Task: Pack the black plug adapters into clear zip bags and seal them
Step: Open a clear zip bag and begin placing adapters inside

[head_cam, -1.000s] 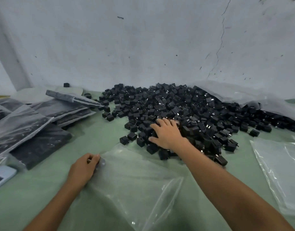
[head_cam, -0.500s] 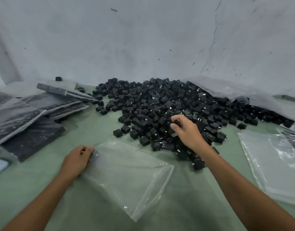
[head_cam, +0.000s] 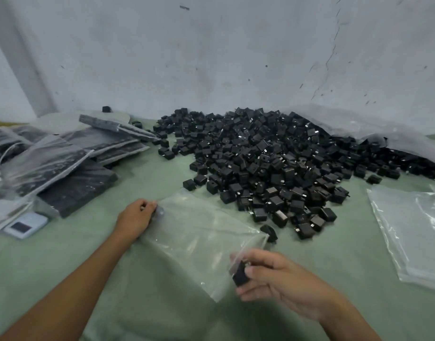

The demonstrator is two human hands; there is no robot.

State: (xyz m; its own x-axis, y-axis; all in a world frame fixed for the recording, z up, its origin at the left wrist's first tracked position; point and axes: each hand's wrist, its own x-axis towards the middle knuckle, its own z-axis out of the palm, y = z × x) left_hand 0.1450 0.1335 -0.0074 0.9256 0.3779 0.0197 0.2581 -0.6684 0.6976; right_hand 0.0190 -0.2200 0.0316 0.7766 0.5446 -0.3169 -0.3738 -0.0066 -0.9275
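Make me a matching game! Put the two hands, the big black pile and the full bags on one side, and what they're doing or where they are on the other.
Things
1. left hand
2. right hand
3. pile of plug adapters
4. packed bags

Clues
A. holds one black plug adapter
B. stacked on the left side of the table
C. grips a corner of the clear zip bag
D. heaped by the wall

Pairs: 1-C, 2-A, 3-D, 4-B
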